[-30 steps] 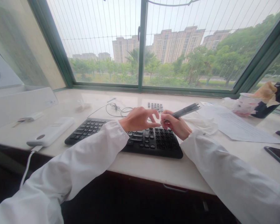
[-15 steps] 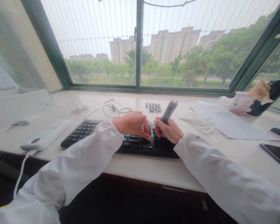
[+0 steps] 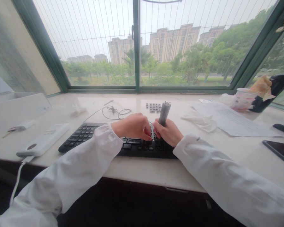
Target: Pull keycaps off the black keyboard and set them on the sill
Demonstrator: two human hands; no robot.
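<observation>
Right grip (image 3: 168,131) clenches a grey tool (image 3: 165,113) nearly upright over the keyboard (image 3: 142,152), its bundled top standing clear of the knuckles, its thin wires (image 3: 156,133) reaching down among the keys toward the keyboard's right end. Left grip (image 3: 133,125) bends in over the keyboard, fingertips drawn together beside the wires; from where I stand, it is impossible to tell whether they pinch a wire, a key or nothing. The keyboard itself lies flat on the white surface (image 3: 130,170), directly beneath both grips. Work this fine seems to call for a light touch: wire ends settled evenly about a single key, left fingertips guiding them, and any lift kept straight and steady rather than twisted, which could scuff a neighbouring key. Resting a wrist against the keyboard's near edge would probably keep it from sliding. Beyond the keyboard, loose keys (image 3: 153,107) sit in rows, near a loosely coiled cable (image 3: 112,109); a crumpled white sheet (image 3: 201,122) lies to the keyboard's right.
</observation>
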